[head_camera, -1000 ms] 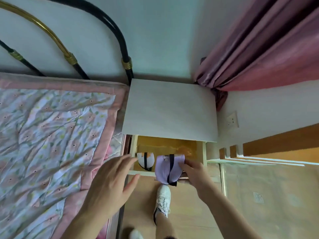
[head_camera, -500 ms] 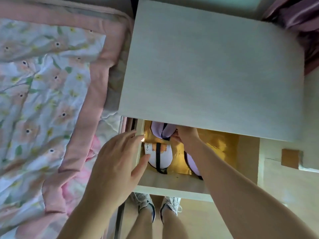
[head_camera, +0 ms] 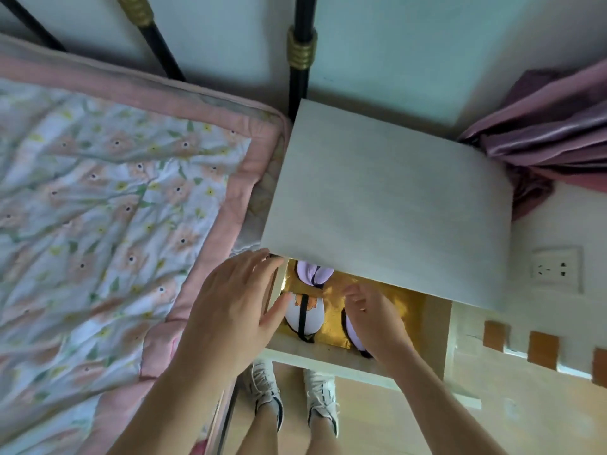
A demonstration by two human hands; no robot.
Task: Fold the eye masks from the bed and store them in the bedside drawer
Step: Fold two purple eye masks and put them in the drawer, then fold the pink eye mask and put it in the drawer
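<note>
Lilac fabric eye mask (head_camera: 350,330) lies under the right hand (head_camera: 374,323), whose grip I cannot tell; left hand (head_camera: 236,310) hovers wide; tuck it flat beside the white cartoon mask (head_camera: 303,315) in the drawer (head_camera: 328,357).

The right hand (head_camera: 377,326) covers most of one lilac mask (head_camera: 350,333); the nightstand top (head_camera: 387,205) hides the drawer's back.

Found no legible text, brand, number or sign anywhere. Saw only a small orange cartoon print on the white eye mask (head_camera: 303,315) in the drawer (head_camera: 328,356), its lettering, if any, too blurred to read. Found nothing printed on the wall socket (head_camera: 555,269).
</note>
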